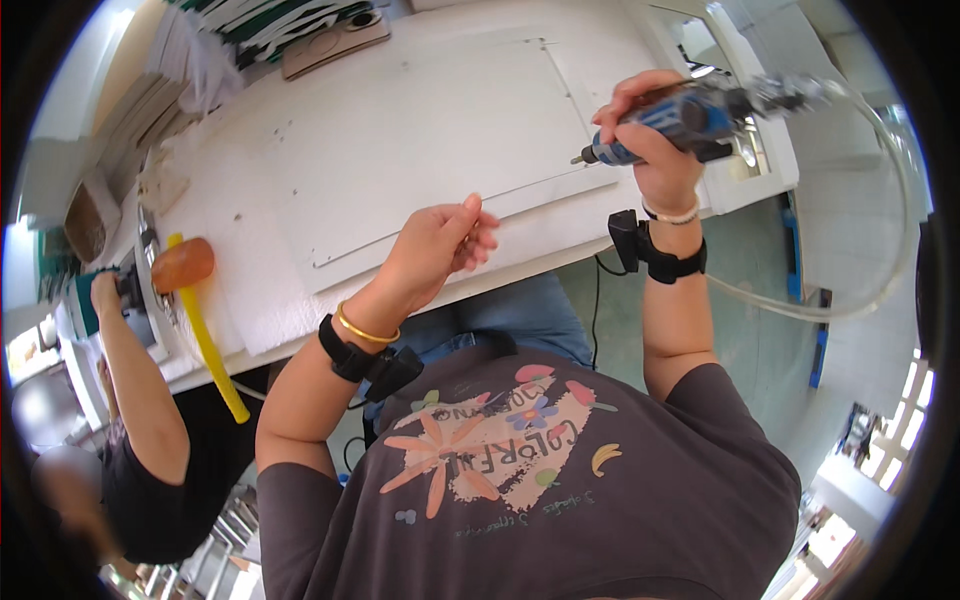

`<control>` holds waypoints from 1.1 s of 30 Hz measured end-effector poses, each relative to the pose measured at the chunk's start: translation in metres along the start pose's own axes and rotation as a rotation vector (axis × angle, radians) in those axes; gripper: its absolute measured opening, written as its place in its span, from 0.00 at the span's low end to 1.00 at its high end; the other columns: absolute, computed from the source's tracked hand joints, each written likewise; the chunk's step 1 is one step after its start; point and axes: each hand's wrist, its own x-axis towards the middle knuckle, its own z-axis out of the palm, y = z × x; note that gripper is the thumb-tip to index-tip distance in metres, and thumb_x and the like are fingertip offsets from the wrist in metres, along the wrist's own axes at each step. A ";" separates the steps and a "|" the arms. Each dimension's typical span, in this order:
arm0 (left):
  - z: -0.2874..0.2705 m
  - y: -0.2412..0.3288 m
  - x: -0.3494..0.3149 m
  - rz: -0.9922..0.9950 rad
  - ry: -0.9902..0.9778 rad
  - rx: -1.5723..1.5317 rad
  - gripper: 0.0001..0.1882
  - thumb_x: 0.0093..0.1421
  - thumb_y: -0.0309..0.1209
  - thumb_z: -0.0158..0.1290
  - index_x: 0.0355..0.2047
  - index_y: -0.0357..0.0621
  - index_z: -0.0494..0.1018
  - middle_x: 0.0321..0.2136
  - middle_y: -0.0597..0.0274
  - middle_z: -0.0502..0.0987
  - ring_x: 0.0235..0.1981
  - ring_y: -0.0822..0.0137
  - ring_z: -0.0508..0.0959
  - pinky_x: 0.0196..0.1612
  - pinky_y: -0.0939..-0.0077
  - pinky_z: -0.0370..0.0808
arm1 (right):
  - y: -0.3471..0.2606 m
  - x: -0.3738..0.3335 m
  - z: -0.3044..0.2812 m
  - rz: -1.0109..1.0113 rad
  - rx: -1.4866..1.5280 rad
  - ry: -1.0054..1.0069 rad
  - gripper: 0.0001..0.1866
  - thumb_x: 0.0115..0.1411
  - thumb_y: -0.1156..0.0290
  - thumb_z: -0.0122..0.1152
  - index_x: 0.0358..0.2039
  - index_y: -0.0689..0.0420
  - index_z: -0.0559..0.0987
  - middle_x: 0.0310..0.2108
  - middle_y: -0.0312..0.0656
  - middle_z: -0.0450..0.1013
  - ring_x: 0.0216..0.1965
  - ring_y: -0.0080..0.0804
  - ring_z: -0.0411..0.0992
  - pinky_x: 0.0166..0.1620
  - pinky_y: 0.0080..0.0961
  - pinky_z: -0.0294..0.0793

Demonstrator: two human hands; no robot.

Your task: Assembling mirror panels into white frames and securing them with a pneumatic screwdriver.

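My right hand (660, 140) grips a blue air screwdriver (690, 115), its bit pointing left above the right part of a thin white panel (430, 140). A clear hose leads off the tool's far end, which is blurred. My left hand (440, 245) hovers at the panel's near edge, thumb up and fingers curled in; whatever they may hold is hidden. Small dark holes or fasteners dot the panel, which lies flat on a white work table (265, 310).
A mallet with an orange head (183, 265) and yellow handle lies at the left table edge. At the back are a phone (335, 45) and stacked sheets (270, 25). The clear hose (905, 200) loops down on the right. Another person's arm (140, 390) works at far left.
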 end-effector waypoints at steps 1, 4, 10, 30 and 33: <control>0.002 0.000 -0.002 0.003 0.019 -0.009 0.14 0.63 0.37 0.44 0.34 0.37 0.69 0.23 0.68 0.71 0.21 0.82 0.67 0.24 0.92 0.66 | -0.004 -0.001 0.009 0.006 0.015 -0.014 0.14 0.41 0.82 0.53 0.32 0.62 0.70 0.24 0.42 0.69 0.21 0.29 0.70 0.31 0.27 0.72; 0.001 -0.003 -0.008 0.040 0.088 -0.111 0.13 0.63 0.36 0.43 0.35 0.37 0.69 0.25 0.68 0.72 0.24 0.82 0.70 0.28 0.92 0.69 | -0.015 -0.009 0.039 -0.016 0.380 -0.157 0.17 0.42 0.78 0.53 0.36 0.59 0.65 0.27 0.43 0.66 0.21 0.30 0.68 0.37 0.35 0.70; -0.018 -0.026 -0.015 0.119 0.030 -0.399 0.12 0.62 0.37 0.44 0.32 0.41 0.68 0.25 0.69 0.71 0.26 0.81 0.70 0.27 0.92 0.69 | -0.016 -0.020 0.082 -0.048 0.487 -0.232 0.17 0.44 0.79 0.55 0.37 0.59 0.65 0.29 0.44 0.67 0.22 0.30 0.69 0.37 0.34 0.71; -0.032 -0.033 -0.041 0.050 0.003 -0.464 0.19 0.63 0.42 0.42 0.38 0.35 0.67 0.32 0.62 0.73 0.31 0.76 0.71 0.35 0.85 0.71 | 0.002 -0.027 0.108 -0.005 0.329 -0.213 0.17 0.44 0.76 0.52 0.37 0.57 0.65 0.29 0.44 0.66 0.23 0.31 0.67 0.39 0.36 0.68; -0.033 -0.036 -0.048 0.083 0.039 -0.376 0.14 0.64 0.37 0.40 0.39 0.36 0.66 0.34 0.60 0.73 0.34 0.73 0.72 0.39 0.80 0.69 | 0.011 -0.023 0.105 -0.012 0.230 -0.234 0.16 0.45 0.76 0.53 0.37 0.58 0.66 0.29 0.43 0.66 0.24 0.29 0.68 0.40 0.35 0.70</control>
